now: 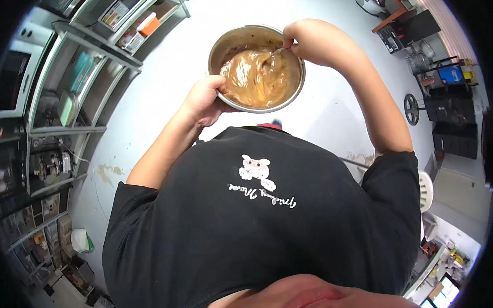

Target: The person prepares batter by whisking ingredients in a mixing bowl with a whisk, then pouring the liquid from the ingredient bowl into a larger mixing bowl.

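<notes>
A round metal bowl is held up in front of my chest, tilted so its inside shows. Glossy brown liquid mixture with lighter streaks fills much of it. My left hand grips the near left side, thumb over the rim and fingers underneath. At the far right rim, my right hand is closed around the handle of a utensil, whose lower end is hidden in the mixture.
Metal shelves with boxes and containers stand on the left, beside a white oven. On the right are a black rack, a wheel and a white stool. Pale floor lies below.
</notes>
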A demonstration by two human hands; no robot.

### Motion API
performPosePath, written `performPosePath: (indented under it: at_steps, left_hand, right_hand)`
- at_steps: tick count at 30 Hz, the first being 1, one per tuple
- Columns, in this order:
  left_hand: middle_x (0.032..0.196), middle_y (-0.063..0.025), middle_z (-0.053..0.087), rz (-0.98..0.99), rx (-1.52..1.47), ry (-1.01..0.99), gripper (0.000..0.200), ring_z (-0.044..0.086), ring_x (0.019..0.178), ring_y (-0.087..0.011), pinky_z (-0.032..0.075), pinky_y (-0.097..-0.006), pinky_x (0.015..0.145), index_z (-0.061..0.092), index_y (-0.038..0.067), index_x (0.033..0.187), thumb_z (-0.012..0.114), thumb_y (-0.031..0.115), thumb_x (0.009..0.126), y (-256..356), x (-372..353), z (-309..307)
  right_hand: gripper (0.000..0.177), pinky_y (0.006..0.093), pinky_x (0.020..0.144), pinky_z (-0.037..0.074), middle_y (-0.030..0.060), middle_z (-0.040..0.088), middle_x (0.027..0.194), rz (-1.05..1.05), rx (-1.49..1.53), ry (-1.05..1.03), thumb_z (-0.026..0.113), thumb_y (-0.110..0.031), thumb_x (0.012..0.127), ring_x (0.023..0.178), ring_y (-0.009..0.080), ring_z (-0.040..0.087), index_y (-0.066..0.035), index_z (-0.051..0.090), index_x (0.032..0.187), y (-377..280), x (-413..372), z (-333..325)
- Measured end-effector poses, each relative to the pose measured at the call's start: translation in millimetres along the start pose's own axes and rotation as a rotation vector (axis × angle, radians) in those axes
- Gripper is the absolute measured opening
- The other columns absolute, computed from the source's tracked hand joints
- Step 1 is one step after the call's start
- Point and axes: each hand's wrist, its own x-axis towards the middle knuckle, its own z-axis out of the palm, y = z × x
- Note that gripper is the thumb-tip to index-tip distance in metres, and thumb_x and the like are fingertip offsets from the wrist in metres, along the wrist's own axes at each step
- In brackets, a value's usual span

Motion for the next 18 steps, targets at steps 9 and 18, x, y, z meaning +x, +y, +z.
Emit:
performPosePath:
  at_steps: [9,18]
  left_hand:
    - [0.083,-0.0182,0.056,0.051,-0.224,0.007,0.015,0.062,0.073,-0.0276,0.055,-0.0459,0.068,0.048,-0.007,0.079,0.041,0.003,0.071,102,258,87]
    - [0.090,-0.0210,0.055,0.071,-0.297,0.003,0.027,0.061,0.079,-0.0350,0.053,-0.0522,0.072,0.046,-0.012,0.089,0.040,0.003,0.067,227,482,124]
  right_hand:
    - [0.015,0.0357,0.064,0.048,0.0110,0.063,0.076,-0.217,-0.257,-0.149,0.061,-0.005,0.065,0.071,0.0254,0.061,-0.007,0.066,0.079,198,208,-77]
    - [0.014,0.0354,0.063,0.048,0.0106,0.063,0.071,-0.489,-0.289,-0.174,0.062,-0.009,0.064,0.068,0.0264,0.061,-0.006,0.065,0.077,326,397,-161]
